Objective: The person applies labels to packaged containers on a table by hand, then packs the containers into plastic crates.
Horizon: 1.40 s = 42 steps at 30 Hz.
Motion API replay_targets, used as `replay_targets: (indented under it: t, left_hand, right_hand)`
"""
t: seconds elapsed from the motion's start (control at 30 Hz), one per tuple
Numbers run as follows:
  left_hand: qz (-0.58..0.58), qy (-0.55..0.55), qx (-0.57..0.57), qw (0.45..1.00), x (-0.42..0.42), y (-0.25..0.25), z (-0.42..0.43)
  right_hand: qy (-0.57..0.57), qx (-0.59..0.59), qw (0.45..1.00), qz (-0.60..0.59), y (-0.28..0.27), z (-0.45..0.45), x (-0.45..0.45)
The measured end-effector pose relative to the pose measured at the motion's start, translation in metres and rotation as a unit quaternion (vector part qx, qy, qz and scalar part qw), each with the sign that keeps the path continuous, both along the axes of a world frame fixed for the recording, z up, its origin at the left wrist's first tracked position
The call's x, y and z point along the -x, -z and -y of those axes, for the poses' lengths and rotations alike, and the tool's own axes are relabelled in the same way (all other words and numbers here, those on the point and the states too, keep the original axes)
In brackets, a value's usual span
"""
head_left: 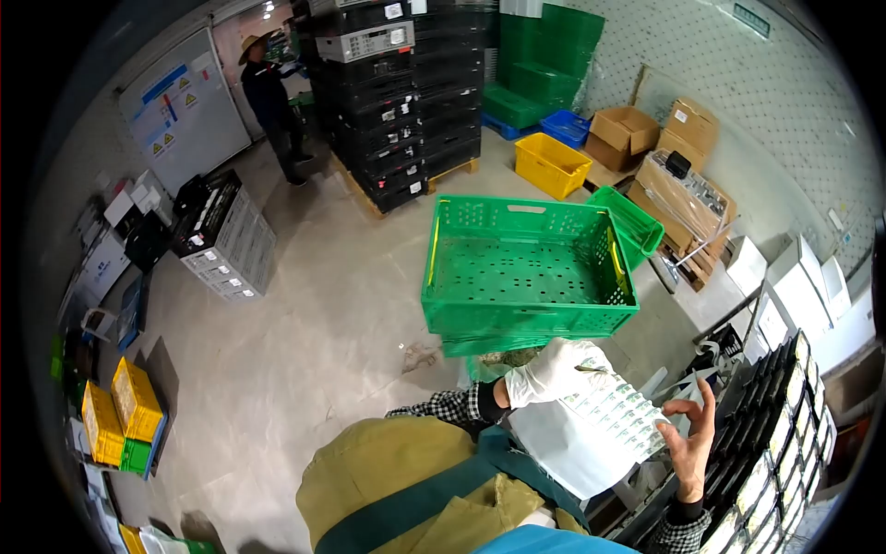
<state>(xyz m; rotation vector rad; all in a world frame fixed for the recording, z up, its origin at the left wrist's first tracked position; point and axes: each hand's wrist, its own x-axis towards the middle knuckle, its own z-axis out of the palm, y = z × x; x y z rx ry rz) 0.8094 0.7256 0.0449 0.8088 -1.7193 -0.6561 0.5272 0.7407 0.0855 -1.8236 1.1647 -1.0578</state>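
My left hand, in a white glove, is closed on the upper left of a sheet of labels printed in rows of small green marks. A small dark object, too small to name, shows by its fingertips. My bare right hand is at the sheet's right edge, its thumb and a finger curled round that edge and another finger raised. Under the labels hangs a plain white sheet. Just beyond my hands stands a green perforated crate on top of other green material.
To my right, stacked dark trays with pale fronts rise close by. Tall black crate stacks stand ahead on pallets, with a person in a straw hat beside them. A yellow bin and cardboard boxes lie beyond the green crate.
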Motion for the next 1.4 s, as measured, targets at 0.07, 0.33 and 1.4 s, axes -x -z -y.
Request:
replay_targets:
  t: [0.07,0.33,1.4]
  left_hand:
    - [0.004,-0.002,-0.010,1.000,0.002,-0.002,-0.005]
    - [-0.051,0.015,-0.061,0.997,0.011,-0.004,-0.020]
    - [0.022,0.609,-0.316,0.727,0.264,-0.004,-0.195]
  right_hand:
    - [0.021,-0.021,0.999,0.016,0.002,-0.007,-0.004]
    - [0.053,0.002,0.998,-0.017,0.006,-0.016,0.002]
    - [0.915,0.048,0.393,0.074,0.007,-0.660,0.181]
